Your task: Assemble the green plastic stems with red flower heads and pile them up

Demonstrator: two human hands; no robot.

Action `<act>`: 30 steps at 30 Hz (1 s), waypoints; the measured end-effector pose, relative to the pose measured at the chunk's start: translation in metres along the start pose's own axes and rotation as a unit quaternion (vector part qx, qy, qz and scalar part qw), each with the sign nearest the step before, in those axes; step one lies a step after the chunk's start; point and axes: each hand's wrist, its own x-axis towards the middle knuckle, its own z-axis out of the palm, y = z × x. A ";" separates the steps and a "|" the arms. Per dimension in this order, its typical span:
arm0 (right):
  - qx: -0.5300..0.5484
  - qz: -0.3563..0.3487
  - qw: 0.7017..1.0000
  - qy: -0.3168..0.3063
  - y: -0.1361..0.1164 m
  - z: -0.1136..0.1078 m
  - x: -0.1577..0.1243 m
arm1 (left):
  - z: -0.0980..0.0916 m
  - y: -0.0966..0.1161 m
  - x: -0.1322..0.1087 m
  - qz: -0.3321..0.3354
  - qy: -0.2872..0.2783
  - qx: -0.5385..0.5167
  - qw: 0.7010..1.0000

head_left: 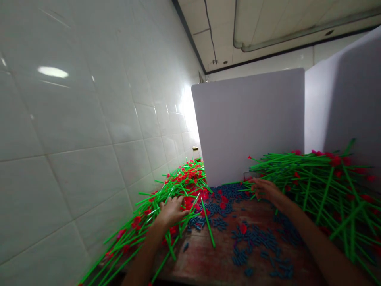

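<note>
Across the wooden counter (202, 262) | left hand (172, 211): fingers (181, 206) spread, palm down on red-tipped green sticks (184, 182), nothing held | right hand (266, 190): fingers (253, 182) loosely open at the near edge of the right-hand green pile (327, 186), nothing visibly held | blue pellets (253, 242) scattered between

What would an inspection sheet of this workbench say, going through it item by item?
Surface: worn, reddish-brown wooden tabletop.
Job's things: two heaps of green stems with red heads, left and right of a panel; dark blue capsule-shaped pieces scattered between them.
Clutter: small jar at the far end, by the wall.
Grippers: none; bare hands instead. Left hand open on the left heap; right hand open at the right heap's edge.
Cables: nothing seen on the bench; dark wire on the ceiling.
Surroundings: white tiled wall; white divider panel; ceiling pipe.
</note>
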 end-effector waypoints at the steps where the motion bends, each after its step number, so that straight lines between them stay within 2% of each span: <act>1: -0.003 0.001 1.000 0.005 0.001 0.000 -0.001 | 0.000 0.003 -0.001 0.004 -0.012 -0.010 1.000; 4: -0.017 0.021 0.999 0.028 0.002 -0.001 -0.002 | -0.003 0.015 -0.001 0.022 -0.015 -0.017 0.999; 7: -0.032 0.027 0.998 0.044 0.001 0.000 -0.004 | -0.010 0.028 -0.003 0.052 0.053 0.004 0.997; 9: -0.033 0.018 0.998 0.050 -0.001 0.000 -0.006 | -0.012 0.036 -0.007 0.139 0.069 0.003 0.988; 12: -0.033 0.019 0.998 0.047 -0.001 0.000 -0.006 | -0.006 0.044 -0.014 0.311 0.028 -0.011 0.950; 14: -0.038 0.024 0.998 0.039 0.000 -0.001 -0.006 | 0.002 0.048 -0.016 0.368 0.014 -0.009 0.930; 16: -0.046 0.026 0.998 0.032 0.001 0.000 -0.005 | 0.010 0.052 -0.015 0.395 0.028 -0.001 0.918; 20: -0.061 0.020 0.998 0.028 0.003 0.001 -0.002 | 0.011 0.056 -0.003 0.435 0.086 -0.022 0.896; 24: -0.114 0.023 0.993 0.033 0.008 -0.001 0.005 | -0.005 0.069 0.012 0.437 0.190 -0.153 0.866; 27: -0.185 0.014 0.982 0.024 0.019 0.000 0.010 | -0.019 0.093 0.021 0.395 0.255 -0.219 0.855; 30: -0.267 -0.031 0.963 -0.027 0.036 0.006 0.011 | -0.021 0.124 0.031 0.353 0.297 -0.160 0.873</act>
